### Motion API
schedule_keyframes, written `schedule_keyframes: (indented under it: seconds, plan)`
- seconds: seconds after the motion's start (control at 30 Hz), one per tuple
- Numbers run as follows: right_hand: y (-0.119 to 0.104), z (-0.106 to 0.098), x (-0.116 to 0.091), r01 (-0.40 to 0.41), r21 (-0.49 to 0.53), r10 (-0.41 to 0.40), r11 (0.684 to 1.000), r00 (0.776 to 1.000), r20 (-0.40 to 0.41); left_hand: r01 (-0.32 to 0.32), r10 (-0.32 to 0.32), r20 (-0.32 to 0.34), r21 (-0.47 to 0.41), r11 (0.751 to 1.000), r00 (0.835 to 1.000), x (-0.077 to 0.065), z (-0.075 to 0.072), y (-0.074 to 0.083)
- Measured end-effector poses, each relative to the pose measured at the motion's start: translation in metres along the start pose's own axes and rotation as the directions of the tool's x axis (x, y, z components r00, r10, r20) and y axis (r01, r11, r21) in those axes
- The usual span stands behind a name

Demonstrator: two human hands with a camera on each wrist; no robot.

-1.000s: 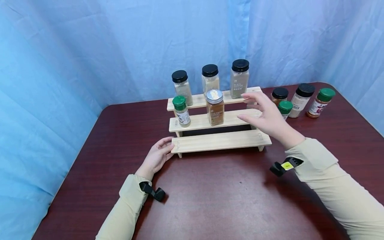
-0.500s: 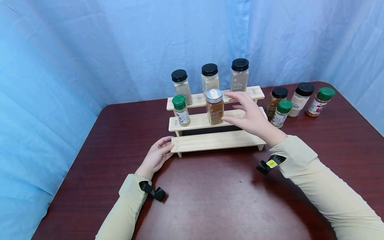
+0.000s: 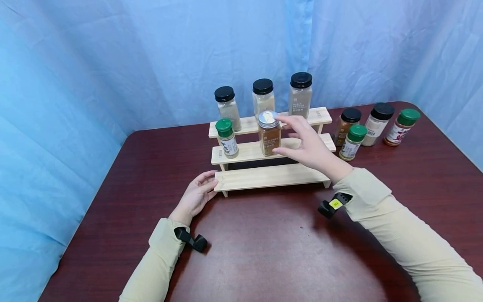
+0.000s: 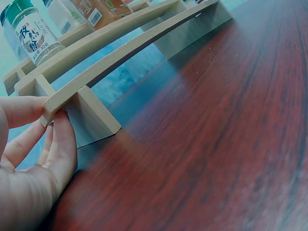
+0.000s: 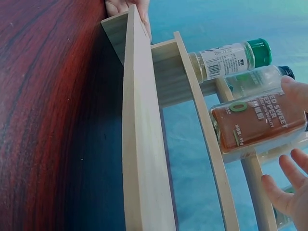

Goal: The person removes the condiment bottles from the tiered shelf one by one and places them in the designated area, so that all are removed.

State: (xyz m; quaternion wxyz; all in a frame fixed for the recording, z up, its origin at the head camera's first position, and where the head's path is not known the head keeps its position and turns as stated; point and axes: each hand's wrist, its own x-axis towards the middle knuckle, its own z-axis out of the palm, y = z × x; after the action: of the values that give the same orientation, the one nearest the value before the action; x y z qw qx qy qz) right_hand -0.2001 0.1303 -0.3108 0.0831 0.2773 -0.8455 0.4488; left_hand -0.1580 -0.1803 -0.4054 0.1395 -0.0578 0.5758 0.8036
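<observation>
My left hand (image 3: 196,195) pinches the left end of the lowest step of a three-tier wooden spice rack (image 3: 275,177). In the left wrist view the thumb (image 4: 26,109) lies on top of the board and fingers curl underneath. My right hand (image 3: 311,147) is at the right side of a silver-lidded red sweet pepper jar (image 3: 269,140), upright on the middle step. Its fingers are spread, with the index fingertip by the lid and the thumb near the jar's lower part. A small green-capped jar (image 3: 228,144) stands left of it on the same step.
Three black-lidded jars stand on the top step, including a black pepper jar (image 3: 300,98) at the right. Right of the rack, several jars stand on the dark red table (image 3: 260,243), among them a green-capped one (image 3: 351,147). Blue curtains (image 3: 170,63) hang behind.
My right hand has moved left, from beside the rack's right end to the red sweet pepper jar. The left hand keeps its hold on the rack, and the jars stay in place.
</observation>
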Motion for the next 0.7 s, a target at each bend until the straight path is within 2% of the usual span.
schedule_keyframes:
  seconds: [0.2, 0.47, 0.7]
  plan:
    - [0.003, 0.009, 0.003, 0.001, 0.032, 0.000, 0.999, 1.000, -0.025, 0.003, -0.003, -0.003, 0.000, 1.000, 1.000, -0.001, 0.000, 0.001]
    - [0.003, 0.025, 0.005, -0.035, 0.098, 0.040, 0.995, 0.998, -0.051, 0.008, -0.008, -0.012, 0.016, 1.000, 1.000, 0.000, 0.000, 0.000]
    - [0.004, 0.033, 0.007, -0.040, 0.104, 0.050, 0.994, 0.994, -0.099, 0.006, -0.005, -0.023, 0.016, 1.000, 1.000, 0.001, 0.000, -0.002]
